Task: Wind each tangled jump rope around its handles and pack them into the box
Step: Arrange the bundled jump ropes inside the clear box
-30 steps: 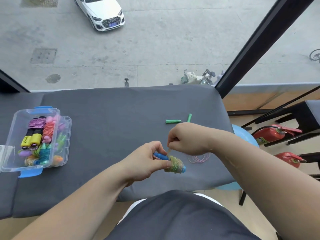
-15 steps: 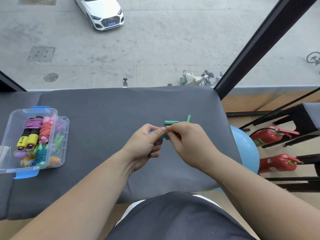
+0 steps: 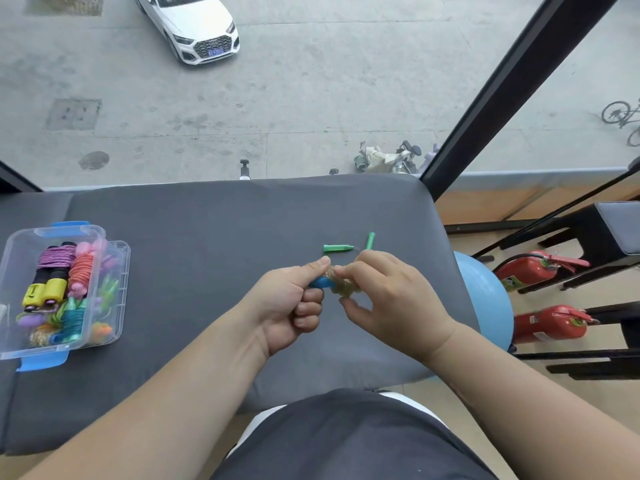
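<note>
At frame centre: jump rope, judged light and springy, is pinched by right hand; stiff blue handle is gripped by left hand.

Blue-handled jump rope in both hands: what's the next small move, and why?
Probably let go with the right hand and carry the yellowish rope coil left to the clear plastic box. It looks fully wound on the blue plastic handle gripped by the left hand, no slack shows, and the box stands open holding other wound ropes.
</note>
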`<move>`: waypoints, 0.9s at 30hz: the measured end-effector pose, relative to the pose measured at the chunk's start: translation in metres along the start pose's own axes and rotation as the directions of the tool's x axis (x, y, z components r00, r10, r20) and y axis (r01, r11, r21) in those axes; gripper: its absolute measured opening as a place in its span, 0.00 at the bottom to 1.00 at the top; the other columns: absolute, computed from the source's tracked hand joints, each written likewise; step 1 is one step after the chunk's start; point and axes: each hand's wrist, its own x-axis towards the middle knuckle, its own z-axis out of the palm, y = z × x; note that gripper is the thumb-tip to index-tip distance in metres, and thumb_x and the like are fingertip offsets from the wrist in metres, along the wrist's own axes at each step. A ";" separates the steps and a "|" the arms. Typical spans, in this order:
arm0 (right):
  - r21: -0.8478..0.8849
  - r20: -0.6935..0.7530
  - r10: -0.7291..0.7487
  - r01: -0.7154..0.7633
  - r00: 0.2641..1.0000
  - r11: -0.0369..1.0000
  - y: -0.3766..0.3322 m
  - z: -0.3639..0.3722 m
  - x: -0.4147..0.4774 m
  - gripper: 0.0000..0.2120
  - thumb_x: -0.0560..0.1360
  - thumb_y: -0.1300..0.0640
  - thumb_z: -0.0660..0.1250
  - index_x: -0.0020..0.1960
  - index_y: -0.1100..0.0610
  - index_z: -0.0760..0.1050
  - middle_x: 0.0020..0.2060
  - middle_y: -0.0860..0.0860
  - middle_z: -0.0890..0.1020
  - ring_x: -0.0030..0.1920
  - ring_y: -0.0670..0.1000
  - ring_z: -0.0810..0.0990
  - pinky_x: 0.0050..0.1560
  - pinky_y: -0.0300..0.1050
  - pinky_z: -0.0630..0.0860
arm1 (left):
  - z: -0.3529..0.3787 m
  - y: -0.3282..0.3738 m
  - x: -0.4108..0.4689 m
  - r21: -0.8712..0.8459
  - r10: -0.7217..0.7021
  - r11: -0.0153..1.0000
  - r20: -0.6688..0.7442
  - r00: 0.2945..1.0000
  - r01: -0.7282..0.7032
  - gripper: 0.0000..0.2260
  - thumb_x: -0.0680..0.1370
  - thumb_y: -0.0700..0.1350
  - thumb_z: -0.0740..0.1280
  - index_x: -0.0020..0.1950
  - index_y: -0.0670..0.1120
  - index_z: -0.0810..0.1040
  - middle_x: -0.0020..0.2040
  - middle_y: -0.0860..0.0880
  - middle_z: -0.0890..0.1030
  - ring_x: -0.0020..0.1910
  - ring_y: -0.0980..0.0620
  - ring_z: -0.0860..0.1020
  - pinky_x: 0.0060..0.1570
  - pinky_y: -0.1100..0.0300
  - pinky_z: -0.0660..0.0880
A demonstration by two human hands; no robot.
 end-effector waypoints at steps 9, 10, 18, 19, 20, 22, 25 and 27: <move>0.051 -0.002 -0.038 0.038 0.999 0.998 0.005 -0.007 0.002 0.11 0.74 0.53 0.74 0.52 0.58 0.80 0.41 0.51 0.79 0.40 0.51 0.77 0.39 0.45 0.78 | 0.000 -0.002 -0.015 0.259 0.064 0.963 0.042 0.997 -0.073 0.18 0.78 0.62 0.68 0.47 0.46 0.76 0.27 0.49 0.64 0.22 0.53 0.60 0.25 0.63 0.57; 0.168 0.011 0.041 -0.042 0.999 0.985 0.005 -0.011 0.003 0.12 0.73 0.53 0.76 0.53 0.58 0.80 0.42 0.50 0.79 0.41 0.48 0.77 0.42 0.41 0.77 | 0.000 -0.001 -0.017 0.384 0.156 0.910 0.041 0.987 -0.159 0.24 0.76 0.66 0.68 0.47 0.43 0.76 0.28 0.47 0.68 0.24 0.51 0.63 0.27 0.61 0.61; 0.900 0.289 0.655 -0.432 0.698 0.062 -0.001 -0.025 0.016 0.17 0.67 0.61 0.78 0.54 0.63 0.81 0.34 0.56 0.72 0.30 0.46 0.69 0.31 0.37 0.69 | 0.004 -0.011 -0.016 0.396 0.579 0.656 0.282 0.765 -0.642 0.16 0.74 0.44 0.73 0.56 0.46 0.71 0.58 0.50 0.83 0.62 0.51 0.80 0.65 0.49 0.75; 0.900 0.329 0.666 -0.435 0.669 -0.007 -0.002 -0.023 0.016 0.18 0.67 0.60 0.79 0.54 0.63 0.81 0.36 0.58 0.72 0.30 0.47 0.67 0.29 0.37 0.67 | 0.005 -0.013 -0.014 0.336 0.606 0.677 0.249 0.755 -0.655 0.16 0.74 0.42 0.72 0.58 0.46 0.71 0.56 0.47 0.84 0.59 0.49 0.82 0.62 0.50 0.77; 0.894 0.359 0.669 -0.445 0.650 -0.048 -0.004 -0.021 0.017 0.18 0.67 0.59 0.79 0.54 0.63 0.82 0.38 0.59 0.72 0.30 0.48 0.66 0.28 0.37 0.66 | 0.007 -0.012 -0.013 0.294 0.625 0.691 0.213 0.751 -0.660 0.16 0.74 0.42 0.72 0.60 0.47 0.72 0.55 0.45 0.84 0.56 0.48 0.82 0.59 0.53 0.78; 0.883 0.409 0.664 -0.456 0.626 -0.114 -0.010 -0.017 0.017 0.17 0.68 0.58 0.78 0.54 0.62 0.82 0.40 0.61 0.74 0.31 0.48 0.66 0.27 0.36 0.65 | 0.007 -0.010 -0.011 0.257 0.630 0.708 0.191 0.752 -0.658 0.16 0.74 0.42 0.71 0.61 0.46 0.75 0.55 0.44 0.84 0.53 0.49 0.82 0.54 0.58 0.78; 0.869 0.479 0.633 -0.429 0.608 -0.245 -0.019 -0.018 0.017 0.18 0.68 0.57 0.75 0.56 0.64 0.81 0.43 0.62 0.79 0.30 0.47 0.68 0.27 0.35 0.64 | 0.006 -0.009 -0.010 0.232 0.595 0.727 0.257 0.762 -0.646 0.14 0.77 0.44 0.68 0.61 0.42 0.77 0.52 0.48 0.84 0.51 0.53 0.81 0.53 0.62 0.77; 0.862 0.493 0.625 -0.436 0.605 -0.258 -0.022 -0.020 0.018 0.19 0.70 0.57 0.74 0.57 0.65 0.80 0.43 0.60 0.82 0.30 0.46 0.70 0.27 0.35 0.65 | 0.006 -0.010 -0.010 0.217 0.570 0.745 0.284 0.771 -0.631 0.15 0.78 0.45 0.66 0.62 0.40 0.73 0.50 0.46 0.83 0.50 0.51 0.80 0.52 0.60 0.77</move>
